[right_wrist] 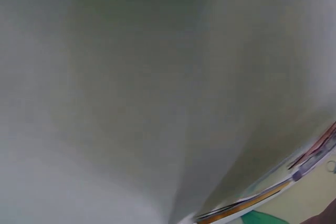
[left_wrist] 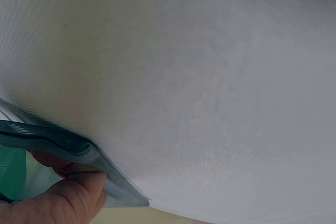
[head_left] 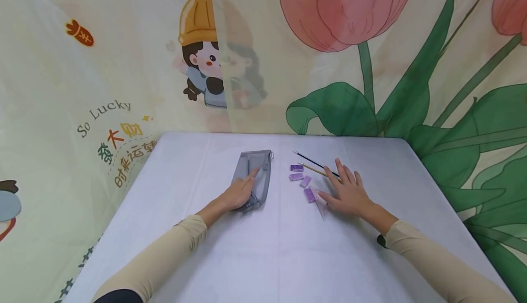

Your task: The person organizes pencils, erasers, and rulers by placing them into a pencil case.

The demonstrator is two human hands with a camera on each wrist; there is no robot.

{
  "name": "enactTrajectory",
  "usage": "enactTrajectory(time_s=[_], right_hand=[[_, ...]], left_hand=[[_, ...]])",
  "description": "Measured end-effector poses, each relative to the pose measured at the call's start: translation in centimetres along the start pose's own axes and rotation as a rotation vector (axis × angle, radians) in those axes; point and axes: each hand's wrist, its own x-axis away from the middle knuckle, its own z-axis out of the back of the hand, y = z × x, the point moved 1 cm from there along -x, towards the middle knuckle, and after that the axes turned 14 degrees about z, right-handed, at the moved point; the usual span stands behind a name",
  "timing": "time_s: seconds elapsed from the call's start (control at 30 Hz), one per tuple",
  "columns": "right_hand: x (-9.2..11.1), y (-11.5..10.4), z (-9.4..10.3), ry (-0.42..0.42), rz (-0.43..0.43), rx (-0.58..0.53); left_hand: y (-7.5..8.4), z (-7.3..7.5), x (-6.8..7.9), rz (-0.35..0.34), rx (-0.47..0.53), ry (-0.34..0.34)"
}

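A grey mesh zip pouch (head_left: 263,170) lies on the table left of centre, long side running away from me. My left hand (head_left: 239,193) is at its near left part, index finger stretched across the top; in the left wrist view the thumb and curled fingers (left_wrist: 86,184) grip the pouch's edge (left_wrist: 126,190). To the right, my right hand (head_left: 349,194) spreads its fingers over a clear triangular set square (head_left: 321,208), a dark pen (head_left: 309,158) and a yellow-brown pencil-like stick (head_left: 310,169). Several small purple blocks (head_left: 296,177) lie left of that hand.
A white cloth covers the table (head_left: 247,266). Behind it hangs a printed curtain (head_left: 255,120) with tulips and a cartoon figure. A small black object (head_left: 382,241) shows beside the right sleeve (head_left: 428,257).
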Motion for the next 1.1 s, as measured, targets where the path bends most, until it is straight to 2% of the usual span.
enactTrajectory(time_s=[0.3,0.47,0.7,0.93,1.1], right_hand=[[0.7,2.0,-0.3,-0.066,-0.074,-0.012],[0.9,2.8,-0.4,-0.076,-0.079,-0.043],[0.8,4.2,0.2,-0.095,-0.059,-0.176],[0.6,5.4,0.6,-0.04,-0.111,-0.236],[0.6,5.9,0.8,-0.006,-0.163,-0.353]], left_hand=[[-0.1,0.0,0.1,0.0,0.007,0.004],[-0.1,-0.1,0.1,-0.007,0.0,0.019],[-0.1,0.0,-0.1,0.003,0.015,0.01],[-0.2,0.1,-0.4,-0.003,0.007,0.008],[-0.3,-0.1,-0.3,-0.001,0.008,0.004]])
